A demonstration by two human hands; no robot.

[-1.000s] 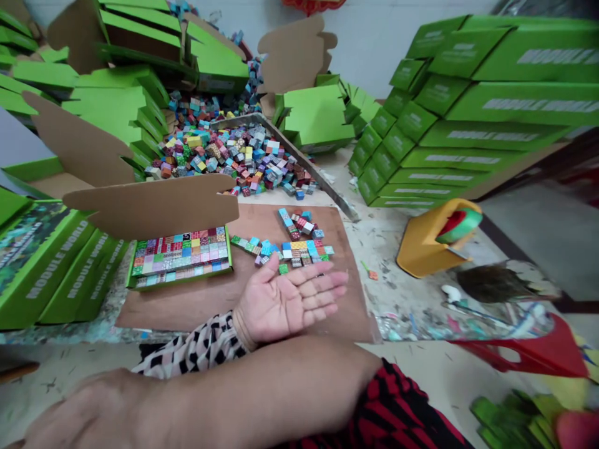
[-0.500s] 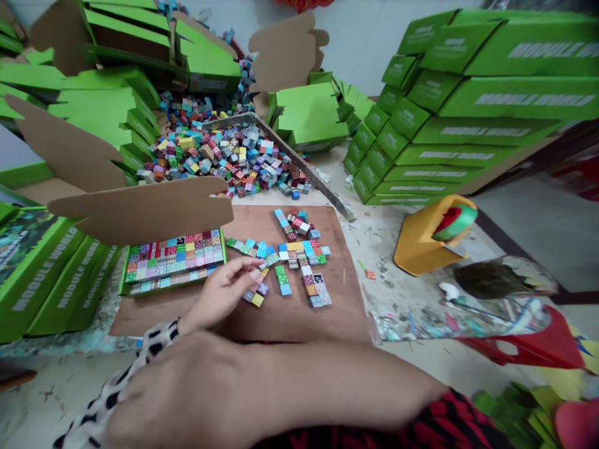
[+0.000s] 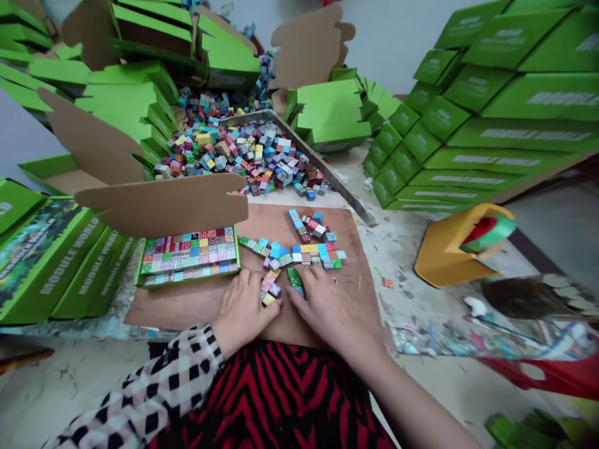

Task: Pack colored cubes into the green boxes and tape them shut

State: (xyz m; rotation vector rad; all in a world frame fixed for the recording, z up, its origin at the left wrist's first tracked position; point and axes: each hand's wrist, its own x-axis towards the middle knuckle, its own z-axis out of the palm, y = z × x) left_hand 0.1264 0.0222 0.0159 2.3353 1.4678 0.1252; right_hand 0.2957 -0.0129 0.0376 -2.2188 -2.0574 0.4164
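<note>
My left hand (image 3: 244, 307) curls round a short row of small patterned cubes (image 3: 268, 285) in pink, purple and yellow, its thumb at the near end. Beside it, my right hand (image 3: 327, 305) bends over a green-and-blue row of cubes (image 3: 294, 278), gripped between thumb and fingers. Its palm hides most of another cube group. Just beyond my fingers lie a row with yellow and red cubes (image 3: 309, 249) and a slanting green-and-blue chain (image 3: 257, 247). An open green box (image 3: 236, 249), packed with cubes, stands left of my left hand.
A brown board (image 3: 182, 305) lies under the work. Behind it, a metal bar (image 3: 322, 165) edges a big heap of loose cubes (image 3: 253, 156). Stacked green boxes (image 3: 491, 134) rise at right, near a yellow tape dispenser (image 3: 440, 249). More green boxes (image 3: 65, 274) stand left.
My right arm, which crossed in front of me to the left, has swung back right, its hand now on the cubes. My left hand has shifted slightly right. The camera view has moved.
</note>
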